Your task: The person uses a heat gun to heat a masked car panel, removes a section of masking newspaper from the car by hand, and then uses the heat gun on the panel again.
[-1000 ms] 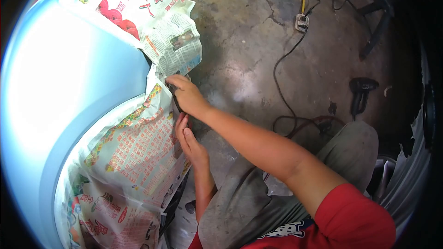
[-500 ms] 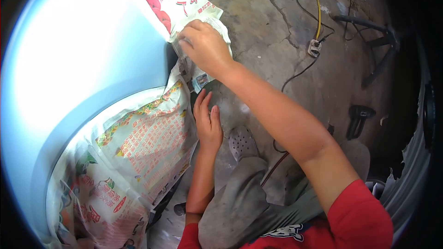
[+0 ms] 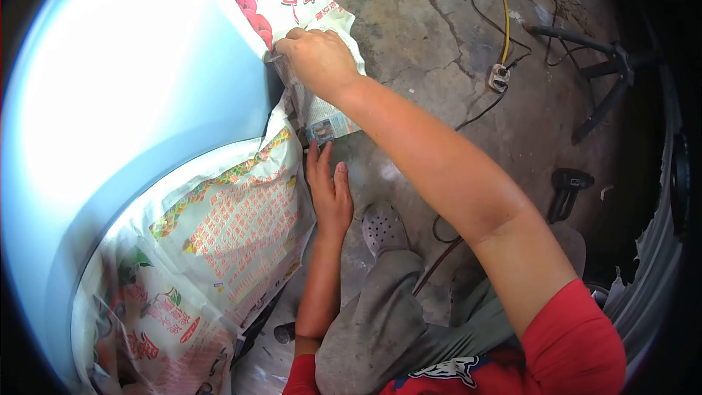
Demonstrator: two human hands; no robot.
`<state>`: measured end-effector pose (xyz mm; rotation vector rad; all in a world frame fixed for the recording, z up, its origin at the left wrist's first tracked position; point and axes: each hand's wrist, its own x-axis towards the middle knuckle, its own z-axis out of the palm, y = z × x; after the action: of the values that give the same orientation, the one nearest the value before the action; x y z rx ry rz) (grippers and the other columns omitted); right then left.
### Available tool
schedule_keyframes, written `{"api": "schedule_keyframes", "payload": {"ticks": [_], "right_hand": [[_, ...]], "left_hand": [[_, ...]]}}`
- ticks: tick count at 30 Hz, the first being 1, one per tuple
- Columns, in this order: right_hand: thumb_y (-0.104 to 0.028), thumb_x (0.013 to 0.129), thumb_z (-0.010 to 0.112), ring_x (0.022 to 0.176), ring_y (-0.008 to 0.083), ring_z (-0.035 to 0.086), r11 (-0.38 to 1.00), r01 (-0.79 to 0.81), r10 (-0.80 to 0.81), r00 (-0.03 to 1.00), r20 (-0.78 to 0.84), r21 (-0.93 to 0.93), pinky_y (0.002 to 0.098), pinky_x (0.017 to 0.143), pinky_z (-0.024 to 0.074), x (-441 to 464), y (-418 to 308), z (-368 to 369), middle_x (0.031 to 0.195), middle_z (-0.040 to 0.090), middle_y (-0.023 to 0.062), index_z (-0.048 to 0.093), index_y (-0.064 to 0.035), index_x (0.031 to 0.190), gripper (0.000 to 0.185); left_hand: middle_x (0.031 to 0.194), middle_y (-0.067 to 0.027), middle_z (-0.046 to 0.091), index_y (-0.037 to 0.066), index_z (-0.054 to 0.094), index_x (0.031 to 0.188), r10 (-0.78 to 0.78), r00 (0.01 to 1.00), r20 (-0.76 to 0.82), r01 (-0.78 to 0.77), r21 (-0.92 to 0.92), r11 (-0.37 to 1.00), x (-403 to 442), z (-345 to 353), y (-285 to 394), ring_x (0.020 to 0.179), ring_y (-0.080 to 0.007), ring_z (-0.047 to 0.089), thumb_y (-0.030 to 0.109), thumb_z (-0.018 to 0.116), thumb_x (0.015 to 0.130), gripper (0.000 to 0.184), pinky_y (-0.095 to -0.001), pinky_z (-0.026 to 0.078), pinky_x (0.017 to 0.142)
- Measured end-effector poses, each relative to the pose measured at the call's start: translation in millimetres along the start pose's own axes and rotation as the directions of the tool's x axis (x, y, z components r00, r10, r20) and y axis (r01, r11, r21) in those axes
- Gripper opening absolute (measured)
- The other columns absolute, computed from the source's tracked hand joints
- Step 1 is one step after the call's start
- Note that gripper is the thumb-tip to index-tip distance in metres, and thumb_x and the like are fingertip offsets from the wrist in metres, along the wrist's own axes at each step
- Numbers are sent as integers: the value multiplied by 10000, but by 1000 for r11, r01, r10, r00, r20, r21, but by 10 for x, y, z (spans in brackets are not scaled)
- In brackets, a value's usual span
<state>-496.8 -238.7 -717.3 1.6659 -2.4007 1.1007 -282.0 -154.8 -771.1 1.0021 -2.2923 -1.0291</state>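
Observation:
A glossy light blue panel with a curved edge (image 3: 227,95) fills the left side. Printed white sheeting (image 3: 234,227) with red characters covers its lower part. Another printed sheet (image 3: 292,0) lies along its upper edge, with a piece of newspaper (image 3: 325,121) hanging below it. My right hand (image 3: 318,62) is closed at the panel's edge, its fingertips pinching the newspaper's border; the exact grip is partly hidden. Below it, my left hand (image 3: 331,194) has its fingers stretched upward, the tips at the newspaper's lower edge, beside the lower sheeting.
On the cracked concrete floor (image 3: 409,66) lie a yellow cable (image 3: 504,11) and a socket block (image 3: 499,78) with a dark cord. A black metal stand (image 3: 621,66) and a heat-gun-shaped tool (image 3: 567,194) are at right. My shoe (image 3: 384,228) is below.
My right hand has shifted slightly left, its fingers tighter at the panel's edge. The newspaper below it now spreads further right. My left hand has barely moved.

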Motion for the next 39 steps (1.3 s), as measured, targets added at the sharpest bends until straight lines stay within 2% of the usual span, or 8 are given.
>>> {"api": "schedule_keyframes", "payload": {"ticks": [9, 13, 17, 21, 24, 27, 33, 39], "right_hand": [[-52, 824, 595, 982, 396, 681, 942, -275, 272, 961, 42, 191, 511, 870, 527, 70, 96, 144, 1079, 685, 185, 676, -28, 966, 165], [-95, 836, 544, 992, 450, 624, 862, -378, 423, 904, -66, 339, 508, 859, 495, -41, 207, 23, 1040, 661, 243, 647, 15, 949, 188], [-38, 861, 562, 900, 363, 655, 873, -295, 386, 905, -180, 388, 410, 801, 516, -288, 431, -64, 970, 660, 218, 619, 8, 1000, 158], [-10, 905, 570, 882, 224, 649, 821, -262, 365, 924, -115, 507, 334, 794, 513, -514, 604, -18, 983, 672, 136, 627, -4, 1078, 182], [31, 875, 556, 946, 307, 648, 755, -261, 383, 920, -81, 602, 368, 838, 516, -555, 664, 63, 1129, 646, 183, 623, -7, 1108, 246], [7, 891, 566, 1004, 333, 642, 803, -170, 278, 955, -106, 571, 374, 856, 519, -557, 660, 91, 1227, 613, 173, 615, -9, 1126, 240], [-99, 944, 603, 1098, 389, 592, 985, -103, 112, 992, -55, 140, 422, 893, 503, -391, 384, 20, 1255, 589, 197, 647, -6, 1090, 178], [-119, 916, 651, 1044, 386, 588, 986, -63, 74, 995, -71, 154, 441, 888, 486, -301, 380, 247, 1197, 603, 167, 657, -25, 1018, 139]], "left_hand": [[1572, -222, 338, 7, 482, 1436, 40, 999, 13, -41, 68, 997, 62, 23, -61, 1452, -364, 334, 191, 488, 1042, 435, -435, 267, 1184], [1564, -246, 333, -10, 451, 1444, -53, 995, 86, 56, -24, 998, 35, 18, -46, 1440, -401, 316, 237, 509, 1040, 476, -462, 247, 1185], [1525, -259, 388, -25, 438, 1446, -58, 993, 99, 64, -55, 996, -36, 120, -146, 1413, -401, 363, 250, 514, 1036, 499, -454, 259, 1182], [1529, -264, 385, -46, 371, 1487, -82, 994, 67, 91, -139, 986, -13, 249, -204, 1415, -407, 369, 246, 524, 1029, 565, -442, 268, 1181], [1537, -280, 367, -58, 295, 1523, -112, 993, 20, 113, -286, 952, 99, 253, -140, 1435, -417, 342, 231, 537, 1021, 628, -442, 263, 1185], [1539, -308, 342, -85, 247, 1530, -119, 993, 6, 115, -305, 945, 180, 262, -157, 1439, -423, 337, 212, 553, 1010, 673, -439, 259, 1188], [1530, -339, 329, -111, 244, 1513, -109, 993, -45, 92, -292, 952, 271, 324, -215, 1440, -437, 323, 247, 572, 1002, 705, -447, 238, 1192], [1502, -355, 360, -139, 272, 1487, -121, 988, -92, 98, -228, 969, 362, 238, -247, 1419, -458, 344, 280, 578, 1003, 710, -441, 244, 1183]]}}
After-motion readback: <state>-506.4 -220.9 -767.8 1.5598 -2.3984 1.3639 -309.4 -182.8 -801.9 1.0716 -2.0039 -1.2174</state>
